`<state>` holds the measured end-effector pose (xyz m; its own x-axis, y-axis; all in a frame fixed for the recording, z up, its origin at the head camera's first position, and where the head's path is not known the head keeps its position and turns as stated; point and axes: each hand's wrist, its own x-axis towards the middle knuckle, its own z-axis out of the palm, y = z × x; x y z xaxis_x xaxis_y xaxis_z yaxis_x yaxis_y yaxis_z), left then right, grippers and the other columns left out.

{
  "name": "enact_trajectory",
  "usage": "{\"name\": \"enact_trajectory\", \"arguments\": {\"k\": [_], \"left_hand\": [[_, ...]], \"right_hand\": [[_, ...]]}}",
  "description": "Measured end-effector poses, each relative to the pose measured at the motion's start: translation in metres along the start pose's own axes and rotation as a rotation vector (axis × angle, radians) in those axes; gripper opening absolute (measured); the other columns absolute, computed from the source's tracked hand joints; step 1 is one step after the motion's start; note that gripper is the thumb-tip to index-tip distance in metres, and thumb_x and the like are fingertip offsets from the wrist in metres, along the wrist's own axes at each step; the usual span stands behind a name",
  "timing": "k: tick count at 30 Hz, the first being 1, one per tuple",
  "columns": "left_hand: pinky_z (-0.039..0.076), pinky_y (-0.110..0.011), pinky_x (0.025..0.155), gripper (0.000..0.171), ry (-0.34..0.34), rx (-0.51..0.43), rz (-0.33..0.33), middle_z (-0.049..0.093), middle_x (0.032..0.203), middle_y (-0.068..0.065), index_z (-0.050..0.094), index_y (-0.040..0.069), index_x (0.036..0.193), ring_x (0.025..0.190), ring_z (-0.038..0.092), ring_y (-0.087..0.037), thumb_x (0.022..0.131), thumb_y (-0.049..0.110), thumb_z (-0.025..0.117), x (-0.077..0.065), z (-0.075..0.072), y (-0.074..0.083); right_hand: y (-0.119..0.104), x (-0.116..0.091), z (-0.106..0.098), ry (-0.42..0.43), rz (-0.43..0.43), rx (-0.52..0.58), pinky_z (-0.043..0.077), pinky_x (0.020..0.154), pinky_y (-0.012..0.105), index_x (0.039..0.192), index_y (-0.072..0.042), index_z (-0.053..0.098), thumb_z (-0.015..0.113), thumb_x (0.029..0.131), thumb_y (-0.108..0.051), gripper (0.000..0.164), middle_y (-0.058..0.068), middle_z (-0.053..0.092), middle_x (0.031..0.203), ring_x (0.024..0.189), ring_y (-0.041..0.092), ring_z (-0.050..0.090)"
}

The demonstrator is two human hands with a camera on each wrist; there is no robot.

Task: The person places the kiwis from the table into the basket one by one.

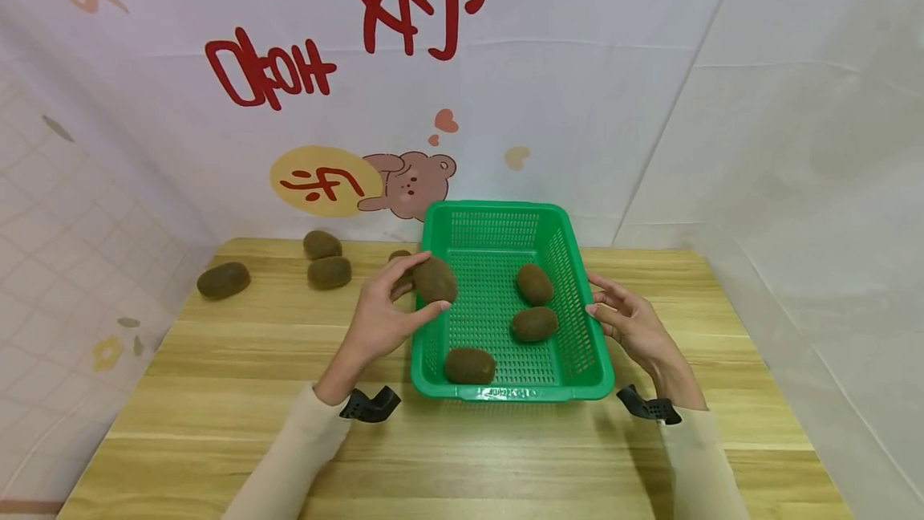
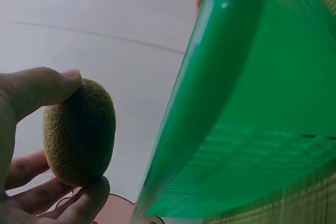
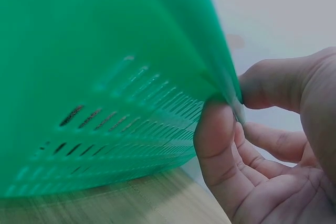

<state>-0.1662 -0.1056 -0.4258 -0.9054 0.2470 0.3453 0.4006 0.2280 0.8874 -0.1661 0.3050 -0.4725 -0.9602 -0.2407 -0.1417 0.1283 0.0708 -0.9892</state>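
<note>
In the head view my left hand (image 1: 378,315) holds a brown, fuzzy kiwi (image 1: 435,281) above the left rim of a green plastic basket (image 1: 424,343). Thumb and fingers grip this kiwi (image 2: 81,135) from opposite sides in the left wrist view, apart from the basket wall. My right hand (image 1: 631,327) is at the basket's right side. Up close in the right wrist view, its thumb and a finger pinch the basket rim (image 3: 223,61). Inside the basket lie three kiwis: one kiwi (image 1: 470,365) at the front left, two others (image 1: 535,324) towards the right.
Several more kiwis rest on the wooden table (image 1: 253,367) left of the basket: a single kiwi (image 1: 224,280), a touching pair (image 1: 329,272), and one kiwi (image 1: 399,255) partly hidden behind my left hand. A printed white cloth (image 1: 577,103) hangs behind the table.
</note>
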Motion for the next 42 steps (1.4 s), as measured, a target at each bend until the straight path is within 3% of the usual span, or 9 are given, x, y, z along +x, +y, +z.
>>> {"name": "enact_trajectory", "arguments": {"k": [6, 14, 20, 24, 30, 35, 42], "left_hand": [[0.053, -0.037, 0.106, 0.069, -0.007, 0.043, 0.013, 0.063, 0.135, -0.010, 0.058, 0.012, 0.144, 0.125, 0.064, -0.025, 0.082, 0.014, 0.088, -0.001, 0.002, 0.001], [0.051, -0.051, 0.109, 0.064, 0.022, 0.109, 0.004, 0.062, 0.137, -0.009, 0.059, 0.016, 0.142, 0.129, 0.060, -0.033, 0.084, 0.021, 0.087, -0.003, -0.003, -0.001], [0.046, -0.055, 0.114, 0.068, 0.059, 0.141, -0.008, 0.056, 0.146, -0.011, 0.055, 0.015, 0.147, 0.135, 0.054, -0.028, 0.086, 0.022, 0.085, -0.004, -0.016, -0.004], [0.045, -0.055, 0.114, 0.073, 0.086, 0.215, 0.005, 0.053, 0.151, -0.007, 0.051, 0.017, 0.150, 0.139, 0.050, -0.027, 0.085, 0.024, 0.086, -0.004, -0.025, -0.007], [0.039, -0.059, 0.116, 0.082, 0.105, 0.326, -0.002, 0.047, 0.157, -0.002, 0.044, 0.028, 0.155, 0.146, 0.043, -0.026, 0.085, 0.034, 0.086, -0.003, -0.038, -0.013], [0.034, -0.065, 0.116, 0.088, 0.133, 0.405, -0.022, 0.044, 0.159, -0.005, 0.040, 0.028, 0.158, 0.146, 0.037, -0.031, 0.083, 0.038, 0.086, -0.003, -0.050, -0.018], [0.031, -0.063, 0.118, 0.093, 0.197, 0.437, 0.085, 0.046, 0.155, -0.014, 0.042, 0.015, 0.156, 0.146, 0.036, -0.036, 0.078, 0.027, 0.090, 0.001, -0.073, -0.031]], "right_hand": [[-0.001, 0.001, 0.001, -0.006, -0.004, -0.001, 0.057, 0.078, 0.019, 0.162, -0.011, 0.030, 0.066, 0.102, -0.018, 0.070, 0.009, 0.052, 0.125, 0.093, 0.007, 0.058], [-0.002, 0.002, 0.002, 0.000, -0.001, -0.027, 0.056, 0.078, 0.019, 0.161, -0.012, 0.031, 0.066, 0.102, -0.019, 0.069, 0.009, 0.050, 0.125, 0.093, 0.007, 0.057], [-0.003, 0.001, 0.004, 0.009, 0.000, -0.047, 0.055, 0.078, 0.019, 0.161, -0.013, 0.032, 0.066, 0.102, -0.020, 0.069, 0.010, 0.049, 0.125, 0.094, 0.008, 0.056], [-0.003, 0.000, 0.004, 0.015, 0.010, -0.062, 0.055, 0.080, 0.020, 0.161, -0.014, 0.032, 0.066, 0.102, -0.022, 0.069, 0.009, 0.049, 0.126, 0.095, 0.008, 0.056], [-0.002, -0.003, 0.003, 0.029, 0.012, -0.088, 0.056, 0.081, 0.022, 0.161, -0.017, 0.034, 0.067, 0.102, -0.024, 0.068, 0.008, 0.049, 0.127, 0.096, 0.009, 0.056], [-0.002, -0.004, 0.002, 0.030, 0.009, -0.078, 0.056, 0.080, 0.020, 0.161, -0.017, 0.034, 0.067, 0.102, -0.023, 0.068, 0.008, 0.048, 0.127, 0.097, 0.008, 0.056], [-0.002, -0.004, 0.004, 0.024, 0.007, -0.064, 0.055, 0.080, 0.019, 0.161, -0.014, 0.032, 0.066, 0.102, -0.021, 0.069, 0.011, 0.045, 0.128, 0.098, 0.009, 0.054]]}}
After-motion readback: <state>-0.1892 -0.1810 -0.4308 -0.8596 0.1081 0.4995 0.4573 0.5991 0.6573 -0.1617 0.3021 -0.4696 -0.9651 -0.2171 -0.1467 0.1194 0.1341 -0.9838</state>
